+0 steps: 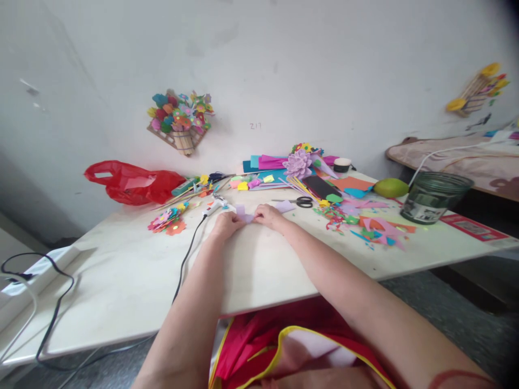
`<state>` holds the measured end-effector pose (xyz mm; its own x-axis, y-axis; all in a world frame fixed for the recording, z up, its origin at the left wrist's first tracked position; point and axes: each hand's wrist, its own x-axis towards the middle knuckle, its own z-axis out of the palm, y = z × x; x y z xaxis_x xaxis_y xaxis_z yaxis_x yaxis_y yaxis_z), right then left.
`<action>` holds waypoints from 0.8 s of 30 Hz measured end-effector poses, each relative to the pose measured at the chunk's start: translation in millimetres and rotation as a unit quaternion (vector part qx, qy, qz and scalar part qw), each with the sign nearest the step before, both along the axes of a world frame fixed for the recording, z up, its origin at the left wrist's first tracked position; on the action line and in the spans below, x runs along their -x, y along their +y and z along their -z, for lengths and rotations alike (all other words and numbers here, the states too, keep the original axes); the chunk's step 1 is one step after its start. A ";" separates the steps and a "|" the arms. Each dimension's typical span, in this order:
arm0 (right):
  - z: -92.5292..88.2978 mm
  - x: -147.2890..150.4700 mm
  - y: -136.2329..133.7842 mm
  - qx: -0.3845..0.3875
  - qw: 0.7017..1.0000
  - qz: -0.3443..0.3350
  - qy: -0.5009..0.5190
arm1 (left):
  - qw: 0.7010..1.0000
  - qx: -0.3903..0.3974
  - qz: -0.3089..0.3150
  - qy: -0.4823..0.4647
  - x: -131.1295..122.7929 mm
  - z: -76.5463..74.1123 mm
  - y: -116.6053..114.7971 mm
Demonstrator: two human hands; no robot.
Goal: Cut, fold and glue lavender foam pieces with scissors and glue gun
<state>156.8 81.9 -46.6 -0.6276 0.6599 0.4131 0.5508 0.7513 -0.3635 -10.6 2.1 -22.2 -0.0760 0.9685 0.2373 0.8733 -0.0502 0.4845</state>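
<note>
Between both hands' grip: lilac paper [245, 216]

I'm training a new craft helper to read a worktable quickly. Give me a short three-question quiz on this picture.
1. True or false: both hands touch the small lilac paper piece.
2. Which lies just beyond the left hand? A) glue gun B) scissors C) green fruit
3. What colour is the plastic bag at the table's far left?

Key: 1 true, the right hand holds it too; 2 A; 3 red.
</note>
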 end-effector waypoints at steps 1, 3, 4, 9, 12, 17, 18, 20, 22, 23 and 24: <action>0.2 0.6 0.1 0.003 1.000 0.004 0.002 | 1.000 0.000 -0.006 0.003 -1.0 -0.3 0.1; 0.6 2.0 0.5 0.012 1.000 0.014 0.004 | 1.000 0.002 -0.019 0.008 -2.8 -0.6 0.5; 0.7 2.6 0.6 0.017 1.000 0.020 0.004 | 1.000 0.007 -0.024 0.010 -3.6 -0.7 0.6; -1.4 4.9 -1.8 0.037 0.998 0.050 -0.002 | 0.999 0.033 -0.040 0.008 -7.0 -4.2 -1.4; -3.7 5.6 -4.6 0.047 0.997 0.068 -0.006 | 0.998 0.042 -0.041 0.009 -8.0 -6.8 -3.2; -5.7 6.2 -7.6 0.064 0.995 0.079 -0.007 | 0.998 0.046 -0.035 0.004 -5.5 -6.5 -2.5; -5.9 6.2 -7.9 0.067 0.994 0.081 -0.008 | 0.998 0.044 -0.035 0.004 -4.6 -5.9 -1.9; -5.9 6.2 -8.2 0.069 0.994 0.083 -0.011 | 0.998 0.045 -0.037 0.005 -3.2 -4.7 -0.5; -6.0 6.2 -8.4 0.067 0.994 0.084 -0.015 | 0.998 0.050 -0.035 0.005 -2.4 -3.7 0.7; -6.2 6.3 -8.6 0.065 0.994 0.084 -0.018 | 0.998 0.052 -0.032 0.004 -2.3 -3.5 1.1; -6.3 6.4 -8.8 0.064 0.994 0.085 -0.021 | 0.998 0.054 -0.029 0.004 -2.4 -3.5 1.4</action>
<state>150.5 73.2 -40.3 -0.5175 0.8035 0.2944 0.6824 0.5951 -0.4246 -8.1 3.4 -18.7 -0.1318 0.9824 0.1326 0.8772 0.0533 0.4772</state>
